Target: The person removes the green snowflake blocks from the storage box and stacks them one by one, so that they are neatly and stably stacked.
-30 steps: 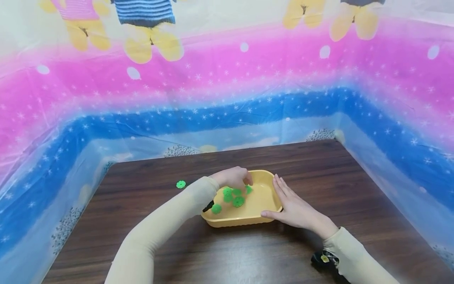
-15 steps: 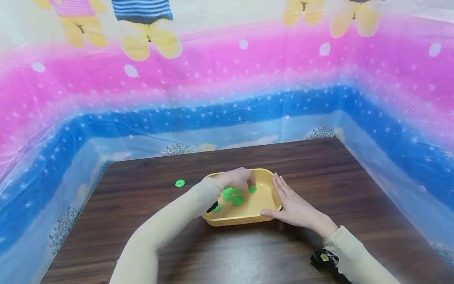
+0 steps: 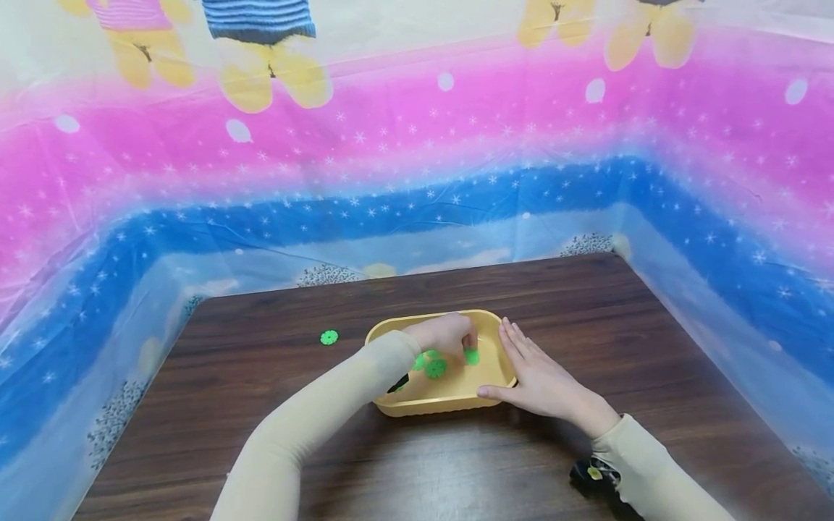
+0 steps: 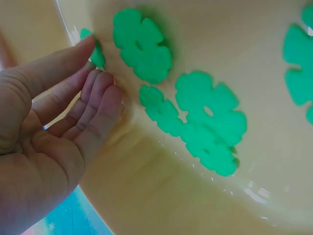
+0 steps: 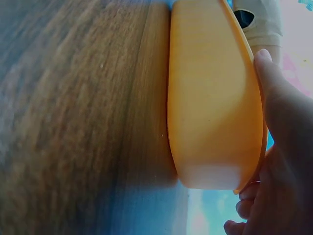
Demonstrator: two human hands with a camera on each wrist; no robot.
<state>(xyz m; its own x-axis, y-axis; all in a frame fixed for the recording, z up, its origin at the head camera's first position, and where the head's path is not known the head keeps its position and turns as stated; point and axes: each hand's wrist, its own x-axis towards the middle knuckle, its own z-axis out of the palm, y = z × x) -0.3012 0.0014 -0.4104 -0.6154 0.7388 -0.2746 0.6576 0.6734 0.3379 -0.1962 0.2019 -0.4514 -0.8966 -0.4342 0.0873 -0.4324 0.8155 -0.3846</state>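
A yellow plastic tray (image 3: 430, 407) with rounded corners stands on the table, holding several green flower-shaped plastic discs (image 3: 435, 368). Reaching into it, my left hand (image 3: 449, 331) pinches one green disc (image 4: 99, 57) between thumb and fingertips; that disc shows edge-on in the left wrist view, near the tray's inner wall. Other discs lie beside the hand there, two of them overlapping. My right hand (image 3: 544, 380) rests against the tray's right end, fingers straight along the rim and thumb on the front edge. My left forearm hides part of the tray's left side.
One loose green disc (image 3: 329, 338) lies on the dark wooden table (image 3: 586, 311), left of the tray. A black wrist device (image 3: 593, 476) sits under my right sleeve. A printed pink and blue cloth (image 3: 391, 166) surrounds the table's back and sides.
My left hand has moved rightward inside the tray, carrying a green disc away from the other discs. My right hand holds its place at the tray's right end.
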